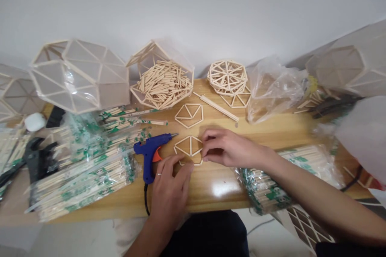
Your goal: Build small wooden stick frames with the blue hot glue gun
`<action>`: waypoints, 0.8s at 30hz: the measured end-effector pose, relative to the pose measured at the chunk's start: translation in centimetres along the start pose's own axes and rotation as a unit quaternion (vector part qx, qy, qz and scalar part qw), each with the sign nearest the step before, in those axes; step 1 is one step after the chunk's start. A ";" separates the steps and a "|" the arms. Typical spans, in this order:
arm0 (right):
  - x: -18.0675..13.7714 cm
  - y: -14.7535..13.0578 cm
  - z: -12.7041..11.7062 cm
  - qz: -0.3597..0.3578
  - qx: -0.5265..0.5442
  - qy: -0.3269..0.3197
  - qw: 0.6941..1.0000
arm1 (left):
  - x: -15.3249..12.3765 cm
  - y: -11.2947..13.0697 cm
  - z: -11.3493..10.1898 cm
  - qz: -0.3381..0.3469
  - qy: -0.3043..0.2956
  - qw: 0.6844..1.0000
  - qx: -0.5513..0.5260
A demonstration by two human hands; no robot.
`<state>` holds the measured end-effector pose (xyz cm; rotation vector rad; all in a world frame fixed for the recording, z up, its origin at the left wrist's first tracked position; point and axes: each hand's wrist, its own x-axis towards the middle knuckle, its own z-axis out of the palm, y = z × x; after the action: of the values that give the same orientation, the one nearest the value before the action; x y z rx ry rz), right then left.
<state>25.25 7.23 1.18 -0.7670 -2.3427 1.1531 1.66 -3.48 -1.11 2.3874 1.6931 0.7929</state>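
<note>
A small hexagon frame of wooden sticks (pixel 189 147) lies flat on the wooden table (pixel 217 186) in front of me. My right hand (pixel 224 148) pinches the frame's right edge with thumb and fingertips. My left hand (pixel 169 186), a ring on one finger, rests on the table with its fingertips pressed on the frame's lower left corner. A blue hot glue gun (pixel 150 152) with an orange trigger lies just left of the frame, nozzle pointing right. A second stick hexagon (pixel 189 115) lies a little farther back.
A faceted stick bowl (pixel 161 84) full of short sticks stands behind. Stacked stick wheels (pixel 227 76), a long stick (pixel 215 106), a clear plastic bag (pixel 271 88), big paper-covered polyhedra (pixel 80 74), wrapped chopstick bundles (pixel 87 172) left and right (pixel 271 192), and black pliers (pixel 36 160) surround the workspace.
</note>
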 end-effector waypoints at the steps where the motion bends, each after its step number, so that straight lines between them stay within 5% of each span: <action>1: 0.0 0.0 0.0 0.001 -0.001 0.000 1.000 | 0.0 0.0 0.0 0.003 0.004 1.000 -0.004; 24: 0.0 -0.1 0.0 0.009 -0.006 -0.002 1.000 | -0.1 0.1 0.4 -0.004 0.019 0.998 -0.056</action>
<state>25.21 7.16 1.24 -0.7930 -2.3514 1.1502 1.94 -3.50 -1.41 2.3046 1.6244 0.9129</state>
